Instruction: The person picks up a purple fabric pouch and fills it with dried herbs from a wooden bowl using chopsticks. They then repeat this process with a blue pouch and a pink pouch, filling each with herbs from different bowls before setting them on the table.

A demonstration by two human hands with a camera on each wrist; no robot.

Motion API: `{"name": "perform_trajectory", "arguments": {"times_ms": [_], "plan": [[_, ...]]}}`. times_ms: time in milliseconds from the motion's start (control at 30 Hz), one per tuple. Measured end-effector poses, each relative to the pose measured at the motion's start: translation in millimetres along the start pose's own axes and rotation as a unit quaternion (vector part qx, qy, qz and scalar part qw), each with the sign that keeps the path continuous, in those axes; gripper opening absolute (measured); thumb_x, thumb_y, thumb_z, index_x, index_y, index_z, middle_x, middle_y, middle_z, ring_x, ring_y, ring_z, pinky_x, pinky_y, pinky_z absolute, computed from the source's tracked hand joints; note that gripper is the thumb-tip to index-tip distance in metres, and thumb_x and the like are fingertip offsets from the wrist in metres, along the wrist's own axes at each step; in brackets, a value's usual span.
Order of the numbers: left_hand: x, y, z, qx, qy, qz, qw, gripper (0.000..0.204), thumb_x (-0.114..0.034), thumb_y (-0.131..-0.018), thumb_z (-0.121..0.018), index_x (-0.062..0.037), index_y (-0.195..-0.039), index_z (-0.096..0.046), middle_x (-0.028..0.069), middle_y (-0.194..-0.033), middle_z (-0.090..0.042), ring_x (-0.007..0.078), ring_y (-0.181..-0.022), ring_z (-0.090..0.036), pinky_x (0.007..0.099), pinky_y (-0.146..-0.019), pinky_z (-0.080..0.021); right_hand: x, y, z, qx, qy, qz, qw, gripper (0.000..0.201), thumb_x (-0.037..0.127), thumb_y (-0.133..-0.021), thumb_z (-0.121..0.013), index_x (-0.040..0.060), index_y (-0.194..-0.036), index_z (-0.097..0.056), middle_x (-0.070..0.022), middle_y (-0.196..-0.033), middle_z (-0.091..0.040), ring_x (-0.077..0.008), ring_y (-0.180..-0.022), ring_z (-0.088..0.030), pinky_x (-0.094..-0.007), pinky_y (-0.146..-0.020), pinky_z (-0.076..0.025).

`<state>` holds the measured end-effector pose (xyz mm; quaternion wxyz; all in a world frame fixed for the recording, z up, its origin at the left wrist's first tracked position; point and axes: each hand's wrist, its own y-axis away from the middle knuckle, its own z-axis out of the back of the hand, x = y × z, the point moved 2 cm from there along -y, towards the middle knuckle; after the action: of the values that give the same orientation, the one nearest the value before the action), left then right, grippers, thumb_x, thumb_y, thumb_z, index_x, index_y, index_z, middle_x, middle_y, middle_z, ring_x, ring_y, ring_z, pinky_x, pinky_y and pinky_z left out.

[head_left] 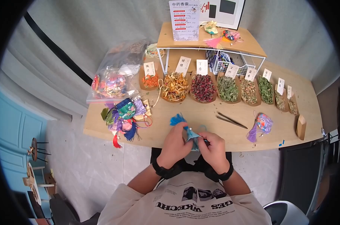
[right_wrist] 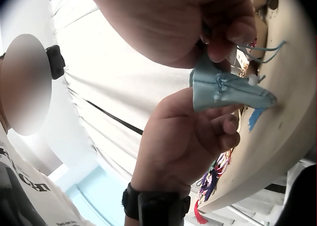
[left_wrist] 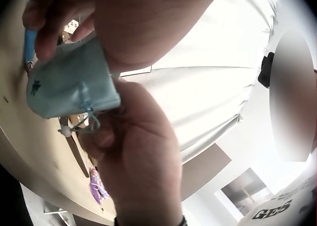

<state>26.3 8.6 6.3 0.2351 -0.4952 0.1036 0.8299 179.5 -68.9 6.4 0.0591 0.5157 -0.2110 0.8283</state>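
A light-blue drawstring pouch (head_left: 192, 134) is held between both hands just above the table's front edge. My left hand (head_left: 176, 143) grips its body from the side, while my right hand (head_left: 213, 149) pinches the rim of its mouth. In the right wrist view, the pouch's mouth (right_wrist: 197, 93) faces towards me and is spread apart. Its thin blue cord (left_wrist: 89, 118) hangs in a loop with a white bead (left_wrist: 66, 131). A bright blue tassel (head_left: 177, 119) sticks out beyond the left fingers. What is inside the pouch is hidden.
Paper trays of dried herbs, such as red buds (head_left: 203, 88), stand labelled in a row behind. Dark tweezers (head_left: 231, 120) and a purple-tasselled sachet (head_left: 264, 123) lie to the right. Several colourful pouches (head_left: 127, 109) are piled at left, before a plastic bag (head_left: 115, 80). A wooden shelf (head_left: 215, 43) rises at the back.
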Motion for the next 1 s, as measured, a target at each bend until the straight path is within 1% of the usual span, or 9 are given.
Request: {"name": "perform_trajectory", "arguments": {"times_ms": [167,233,300,333,400,500,600,833,1000], "plan": [[8.3,-3.5,-1.9,-0.01,-0.023,-0.046,0.999,0.054,-0.006,-0.077,-0.071,0.0016,-0.128,-0.054,0.0208,-0.108,-0.062,0.0335,-0.083,-0.064,0.0416,-0.074,-0.053,3.1,-1.9,0.8,0.001,0.001,0.026,1.0,0.016,0.005,-0.088,-0.071,-0.001,-0.102,-0.073,-0.0175,-0.081,-0.07,-0.0286,-0.07,-0.071,-0.0354,-0.062,-0.055],[3.5,-1.6,2.9,0.016,0.008,-0.019,1.0,0.052,-0.007,-0.077,-0.07,0.0016,-0.126,-0.055,0.0215,-0.109,-0.062,0.0351,-0.088,-0.065,0.0421,-0.076,-0.053,-0.2,-5.0,9.4,-0.011,0.028,-0.066,0.997,0.015,0.005,-0.087,-0.071,-0.001,-0.101,-0.072,-0.0179,-0.081,-0.069,-0.0298,-0.07,-0.071,-0.0358,-0.063,-0.055],[3.0,-0.5,4.6,0.032,0.022,-0.029,0.999,0.05,-0.007,-0.077,-0.069,0.0007,-0.125,-0.058,0.0232,-0.119,-0.063,0.0385,-0.105,-0.065,0.0428,-0.088,-0.053,-9.1,-5.1,10.2,-0.013,0.035,-0.055,0.998,0.015,0.004,-0.086,-0.071,-0.0013,-0.1,-0.072,-0.0186,-0.081,-0.069,-0.0307,-0.07,-0.071,-0.0367,-0.063,-0.056],[9.7,-0.8,2.3,0.031,0.022,-0.029,0.999,0.05,-0.007,-0.077,-0.069,0.0007,-0.125,-0.058,0.0232,-0.119,-0.063,0.0385,-0.105,-0.065,0.0428,-0.088,-0.053,-8.7,-5.5,10.6,-0.017,0.079,0.001,0.997,0.013,0.003,-0.087,-0.07,-0.002,-0.099,-0.072,-0.016,-0.081,-0.071,-0.0236,-0.069,-0.07,-0.0329,-0.062,-0.055],[22.4,-1.1,-3.4,-0.023,-0.059,-0.175,0.983,0.059,-0.007,-0.076,-0.073,-0.0034,-0.133,-0.057,0.0208,-0.125,-0.064,0.0331,-0.116,-0.064,0.0423,-0.097,-0.051,-8.3,-5.9,10.6,-0.021,0.124,0.057,0.99,0.011,0.002,-0.088,-0.068,-0.0028,-0.097,-0.073,-0.0135,-0.081,-0.072,-0.0165,-0.068,-0.069,-0.029,-0.062,-0.053],[9.2,-0.2,4.5,0.032,-0.05,-0.167,0.984,0.071,-0.013,-0.076,-0.08,-0.0027,-0.141,-0.052,0.0226,-0.14,-0.056,0.036,-0.136,-0.052,0.0449,-0.112,-0.041,-8.4,-7.3,10.9,-0.039,0.104,0.046,0.993,0.011,0.001,-0.088,-0.068,-0.003,-0.097,-0.073,-0.0136,-0.081,-0.072,-0.0159,-0.068,-0.069,-0.029,-0.062,-0.053],[3.2,1.5,3.1,0.058,0.05,-0.201,0.977,0.086,-0.017,-0.074,-0.086,-0.0013,-0.147,-0.044,0.0218,-0.149,-0.049,0.0372,-0.138,-0.049,0.0461,-0.114,-0.038,-8.0,-10.1,11.0,-0.035,0.041,-0.018,0.998,0.01,0.001,-0.089,-0.068,-0.004,-0.096,-0.072,-0.0122,-0.08,-0.071,-0.0137,-0.068,-0.068,-0.0283,-0.063,-0.054],[24.5,-1.5,-16.2,0.031,0.011,-0.188,0.982,0.094,-0.018,-0.072,-0.088,-0.0018,-0.15,-0.039,0.0202,-0.144,-0.05,0.035,-0.135,-0.051,0.0448,-0.112,-0.04,0.0,-13.4,-0.9,0.011,-0.129,-0.093,0.987,0.01,0.001,-0.09,-0.069,-0.003,-0.099,-0.071,-0.0088,-0.081,-0.071,-0.0097,-0.066,-0.064,-0.0258,-0.06,-0.052],[37.0,-3.2,-8.4,0.004,0.131,-0.11,0.985,0.076,-0.008,-0.075,-0.084,-0.0033,-0.141,-0.046,0.0105,-0.126,-0.056,0.0202,-0.114,-0.059,0.0346,-0.099,-0.049,3.3,-24.6,16.8,-0.014,-0.136,-0.115,0.984,0.014,0.004,-0.091,-0.071,-0.0026,-0.104,-0.07,-0.0058,-0.081,-0.069,-0.0066,-0.061,-0.057,-0.0244,-0.055,-0.048]]}}
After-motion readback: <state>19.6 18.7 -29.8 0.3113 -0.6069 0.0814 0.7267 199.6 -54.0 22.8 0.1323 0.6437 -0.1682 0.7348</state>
